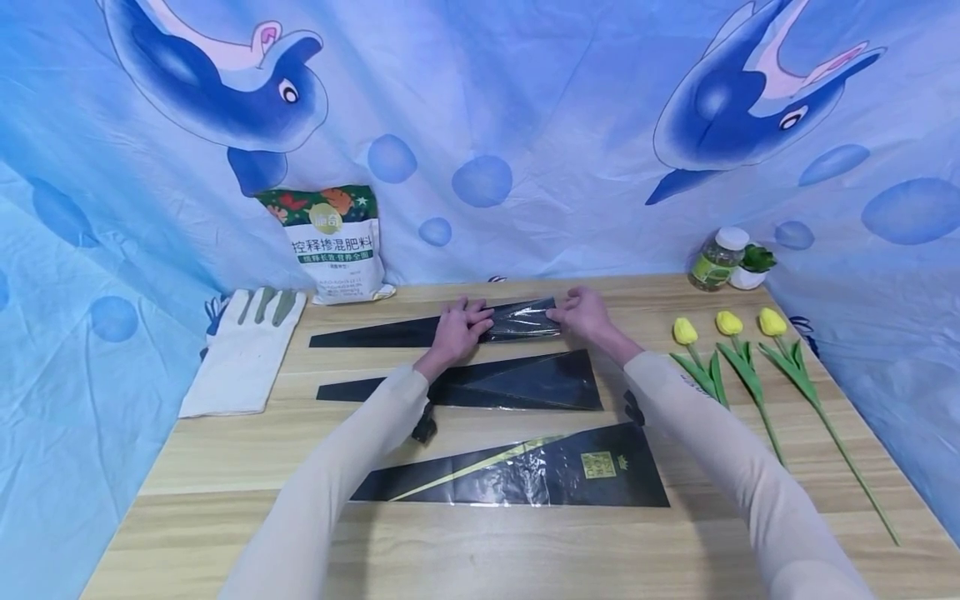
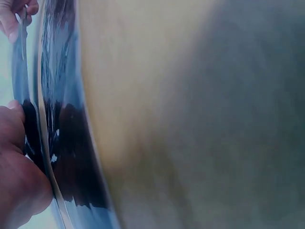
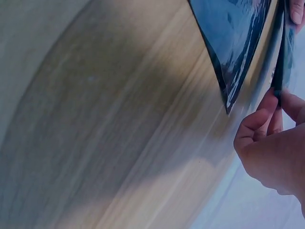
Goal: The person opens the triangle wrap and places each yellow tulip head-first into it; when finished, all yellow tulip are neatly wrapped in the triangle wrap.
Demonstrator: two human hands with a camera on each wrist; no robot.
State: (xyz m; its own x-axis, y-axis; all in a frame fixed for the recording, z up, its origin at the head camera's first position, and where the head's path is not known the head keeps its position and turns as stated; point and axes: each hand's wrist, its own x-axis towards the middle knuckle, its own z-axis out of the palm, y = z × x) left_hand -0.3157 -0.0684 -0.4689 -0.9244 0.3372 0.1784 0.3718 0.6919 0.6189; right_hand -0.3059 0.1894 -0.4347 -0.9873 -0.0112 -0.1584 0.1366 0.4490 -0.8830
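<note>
Hands first: our left hand (image 1: 455,331) and right hand (image 1: 587,314) pinch the far black sleeve (image 1: 517,319) at centre frame; upper left, the bag (image 1: 333,243) seemingly reads 控释掺混肥料.

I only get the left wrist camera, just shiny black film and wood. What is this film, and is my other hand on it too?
Observer: It's the farthest sleeve of three black flower sleeves; your right hand pinches its wide end.
Operator: Where's my left hand?
Observer: Your left hand pinches the sleeve near its middle.
Operator: Anything to my right?
Observer: Three yellow tulips lie on the table.
</note>
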